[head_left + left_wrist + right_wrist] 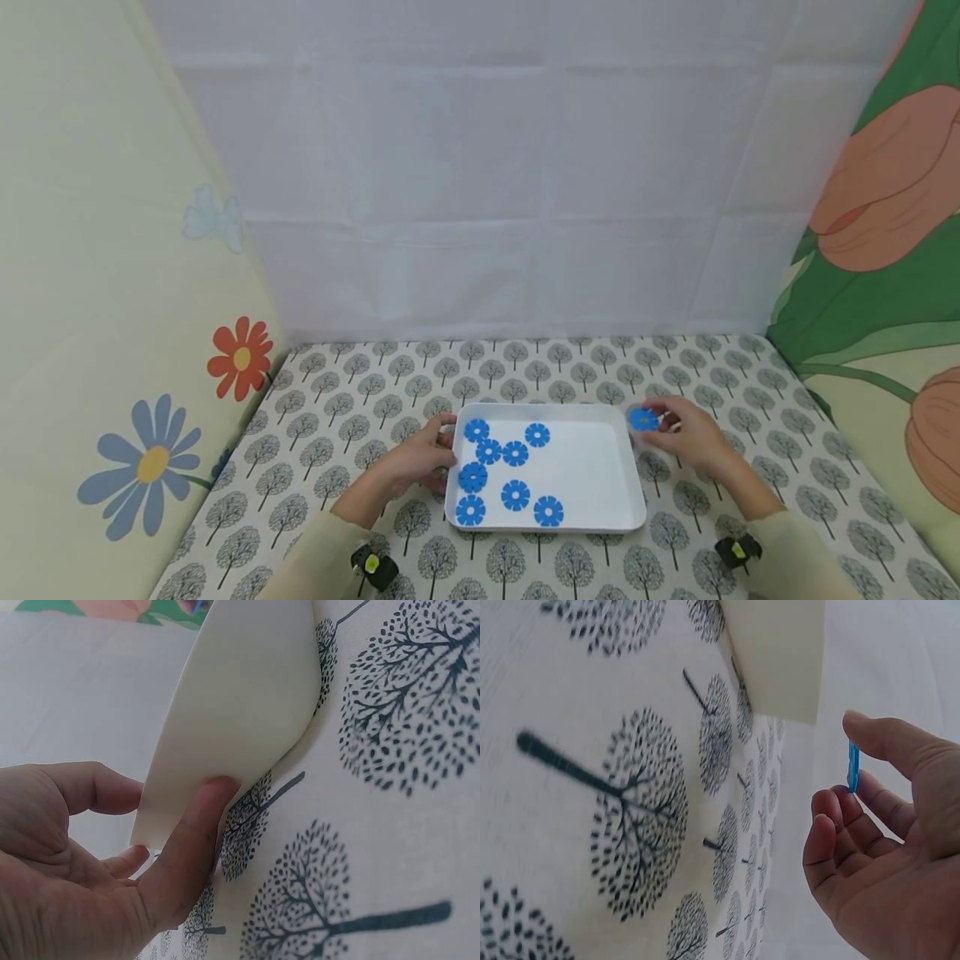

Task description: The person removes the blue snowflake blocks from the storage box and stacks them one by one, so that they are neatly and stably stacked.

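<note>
A white rectangular tray (592, 467) lies on the cloth, with several blue notched snowflake discs (515, 495) spread over its left and middle parts. At the tray's left side my left hand (416, 457) grips the wall; in the left wrist view the thumb (214, 799) presses on its outer face and fingers reach the rim. Just beyond the tray's right rim, my right hand (690, 433) pinches one blue snowflake disc (643, 419) between thumb and fingers. That disc (853, 766) appears edge-on in the right wrist view, apart from the tray wall (784, 660).
The table is covered by a cloth (337, 433) printed with grey trees. Behind it hangs a white sheet (480, 192). Flower-printed panels stand at the left (112, 292) and right (862, 358). Both forearms wear small black wrist devices.
</note>
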`<state>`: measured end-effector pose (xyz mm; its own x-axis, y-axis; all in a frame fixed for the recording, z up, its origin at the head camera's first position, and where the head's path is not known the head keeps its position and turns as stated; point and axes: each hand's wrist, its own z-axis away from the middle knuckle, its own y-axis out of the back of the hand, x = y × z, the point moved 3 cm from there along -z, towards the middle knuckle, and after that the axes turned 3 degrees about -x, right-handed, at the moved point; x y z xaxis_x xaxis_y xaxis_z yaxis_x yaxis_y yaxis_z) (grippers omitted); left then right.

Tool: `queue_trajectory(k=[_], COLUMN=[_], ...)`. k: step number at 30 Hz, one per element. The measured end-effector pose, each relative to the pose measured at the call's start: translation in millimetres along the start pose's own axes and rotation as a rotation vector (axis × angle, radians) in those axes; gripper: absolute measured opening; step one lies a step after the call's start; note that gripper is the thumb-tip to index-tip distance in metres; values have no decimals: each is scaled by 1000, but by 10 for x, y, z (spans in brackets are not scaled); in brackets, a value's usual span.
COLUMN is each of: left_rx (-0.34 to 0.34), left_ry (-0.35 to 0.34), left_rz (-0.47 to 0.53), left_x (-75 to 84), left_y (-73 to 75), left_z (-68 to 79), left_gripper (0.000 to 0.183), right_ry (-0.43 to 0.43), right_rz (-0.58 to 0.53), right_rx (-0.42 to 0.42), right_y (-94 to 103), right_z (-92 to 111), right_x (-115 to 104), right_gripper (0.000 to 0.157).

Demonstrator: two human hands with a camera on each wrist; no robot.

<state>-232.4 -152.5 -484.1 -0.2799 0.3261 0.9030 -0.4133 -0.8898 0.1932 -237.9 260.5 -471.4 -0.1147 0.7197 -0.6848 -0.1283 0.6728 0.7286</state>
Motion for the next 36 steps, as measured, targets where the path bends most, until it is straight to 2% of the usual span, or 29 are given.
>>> queue_trajectory(k=[11,26,30,36], left_rx=[11,18,17,11], left_ry=[7,7,1,-3], left_rz=[-9,4,3,8], left_x=[-18,-23,-24,-26], left_y=[11,18,17,17], left_z=[-14,-2,-9,-14], left_gripper=[77,79,79,78], right_ry=[-104,-159,-159,-113], right_rz=[1,41,61,80], right_rx=[-52,-130,-135,-127], right_y=[43,28,11,-3], right_z=[-106,-185,-218,-246], right_x=[222,359,381,396], right_gripper=[57,57,55,53])
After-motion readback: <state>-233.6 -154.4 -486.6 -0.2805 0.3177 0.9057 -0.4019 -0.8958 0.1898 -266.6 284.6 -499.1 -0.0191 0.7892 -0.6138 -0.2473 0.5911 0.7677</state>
